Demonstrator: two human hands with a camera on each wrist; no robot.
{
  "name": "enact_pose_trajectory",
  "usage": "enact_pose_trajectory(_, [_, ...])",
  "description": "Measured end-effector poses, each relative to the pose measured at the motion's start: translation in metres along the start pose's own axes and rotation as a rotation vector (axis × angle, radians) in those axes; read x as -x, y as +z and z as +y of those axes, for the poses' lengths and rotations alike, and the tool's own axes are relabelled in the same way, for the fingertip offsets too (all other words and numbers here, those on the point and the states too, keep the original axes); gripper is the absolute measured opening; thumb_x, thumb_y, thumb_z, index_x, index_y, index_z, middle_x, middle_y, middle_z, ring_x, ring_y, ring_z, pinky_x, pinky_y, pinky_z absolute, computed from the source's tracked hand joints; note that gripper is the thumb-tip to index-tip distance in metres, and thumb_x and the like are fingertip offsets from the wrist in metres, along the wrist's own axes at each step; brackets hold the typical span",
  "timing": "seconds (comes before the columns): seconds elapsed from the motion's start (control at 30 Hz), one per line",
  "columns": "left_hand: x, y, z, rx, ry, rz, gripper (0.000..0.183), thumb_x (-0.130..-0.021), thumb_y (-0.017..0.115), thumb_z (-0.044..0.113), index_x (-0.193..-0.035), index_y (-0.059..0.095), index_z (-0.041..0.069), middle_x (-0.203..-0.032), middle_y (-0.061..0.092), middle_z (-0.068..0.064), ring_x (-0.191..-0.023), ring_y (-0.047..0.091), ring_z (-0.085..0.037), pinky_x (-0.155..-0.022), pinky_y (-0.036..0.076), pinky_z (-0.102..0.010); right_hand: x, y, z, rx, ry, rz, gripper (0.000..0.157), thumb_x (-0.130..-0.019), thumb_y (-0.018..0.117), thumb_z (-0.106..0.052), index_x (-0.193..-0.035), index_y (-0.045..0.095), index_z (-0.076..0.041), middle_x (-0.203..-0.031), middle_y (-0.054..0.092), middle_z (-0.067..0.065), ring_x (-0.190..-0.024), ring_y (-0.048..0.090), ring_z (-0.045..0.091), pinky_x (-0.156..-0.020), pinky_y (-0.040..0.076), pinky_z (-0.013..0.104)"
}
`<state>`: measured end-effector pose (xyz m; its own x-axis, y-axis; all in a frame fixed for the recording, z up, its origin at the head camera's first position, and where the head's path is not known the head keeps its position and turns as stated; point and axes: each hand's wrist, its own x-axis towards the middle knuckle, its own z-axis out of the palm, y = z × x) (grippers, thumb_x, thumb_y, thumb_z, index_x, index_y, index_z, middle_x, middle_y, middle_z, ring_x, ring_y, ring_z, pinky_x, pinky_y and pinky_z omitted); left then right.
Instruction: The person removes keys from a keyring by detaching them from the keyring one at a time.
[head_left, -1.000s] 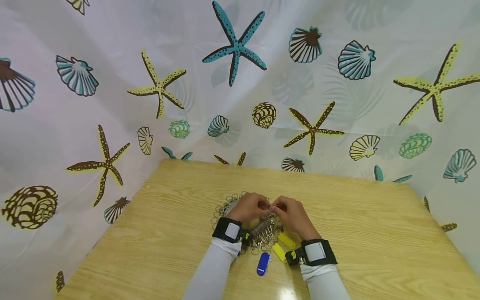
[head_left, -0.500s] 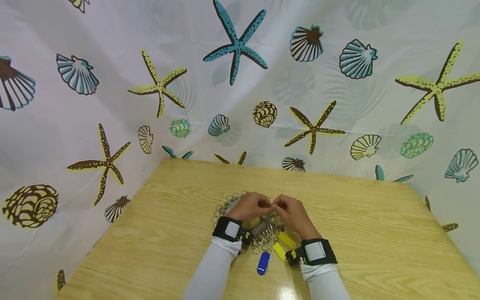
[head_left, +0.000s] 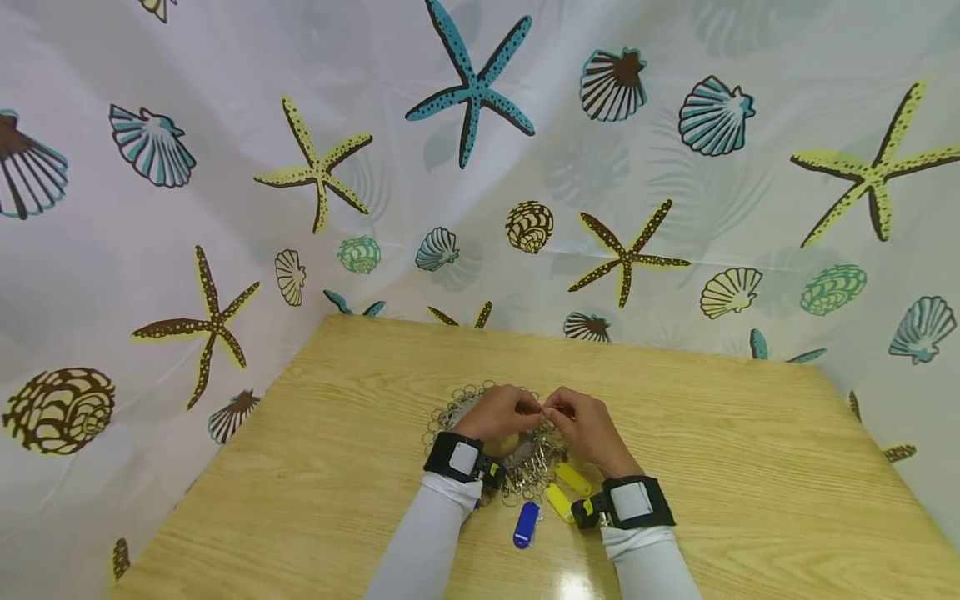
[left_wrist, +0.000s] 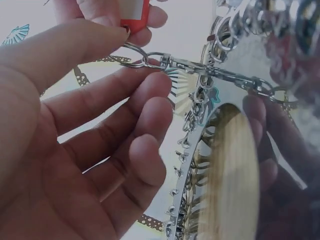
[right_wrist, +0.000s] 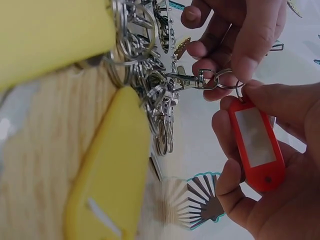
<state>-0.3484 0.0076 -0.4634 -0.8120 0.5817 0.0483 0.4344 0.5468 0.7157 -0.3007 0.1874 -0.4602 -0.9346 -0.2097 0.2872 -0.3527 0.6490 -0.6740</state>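
In the head view both hands meet over a shiny flat metal ring (head_left: 517, 455) hung all round with swivel clasps and split rings. My left hand (head_left: 497, 414) pinches the split ring of one swivel clasp (left_wrist: 187, 66) between thumb and forefinger; its other fingers are loosely bent. That clasp still hangs on the metal ring's edge. My right hand (head_left: 588, 429) holds a red key tag (right_wrist: 256, 142) with a pale label, thumb and fingers at its ring end. The tag's small ring (right_wrist: 239, 92) meets the clasp's split ring right at the fingertips.
Two yellow key tags (head_left: 573, 479) lie near the right wrist, beside the clasps. A blue key tag (head_left: 526, 525) is closer to the front of the wooden table (head_left: 315, 492). A curtain (head_left: 480, 208) printed with shells and starfish stands behind the table.
Both hands stay together at almost the same spot, with only tiny finger movements. The tags on the table have not moved.
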Motion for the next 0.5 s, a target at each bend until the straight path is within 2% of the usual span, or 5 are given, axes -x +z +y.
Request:
enact_pose_trajectory(0.17, [-0.0013, -0.0014, 0.0002, -0.029, 0.044, 0.034, 0.013, -0.093, 0.067, 0.022, -0.098, 0.075, 0.013, -0.083, 0.068, 0.006, -0.072, 0.061, -0.004, -0.065, 0.050, -0.022, -0.0006, -0.0010, -0.0006, -0.018, -0.005, 0.002, 0.005, -0.095, 0.063, -0.010, -0.094, 0.067, -0.013, -0.092, 0.067, 0.000, -0.090, 0.065, 0.020, -0.078, 0.053, 0.040])
enact_pose_trajectory(0.33, [-0.0009, -0.0017, 0.0007, -0.037, 0.063, 0.054, 0.010, -0.091, 0.069, 0.019, -0.097, 0.073, 0.013, -0.084, 0.068, 0.004, -0.073, 0.061, -0.005, -0.067, 0.049, -0.021, -0.0011, -0.0009, -0.0008, -0.021, 0.023, 0.006, 0.006, -0.094, 0.063, -0.010, -0.093, 0.068, -0.014, -0.092, 0.068, -0.001, -0.090, 0.065, 0.019, -0.077, 0.053, 0.040])
enact_pose_trajectory(0.5, [0.0019, -0.0025, 0.0032, -0.013, 0.021, 0.029, 0.017, -0.092, 0.068, 0.024, -0.104, 0.073, 0.012, -0.090, 0.069, 0.003, -0.077, 0.063, -0.006, -0.068, 0.050, -0.022, -0.0014, 0.0002, -0.0020, -0.029, 0.036, 0.002, 0.007, -0.094, 0.063, -0.009, -0.092, 0.067, -0.014, -0.092, 0.067, 0.000, -0.092, 0.065, 0.020, -0.078, 0.053, 0.040])
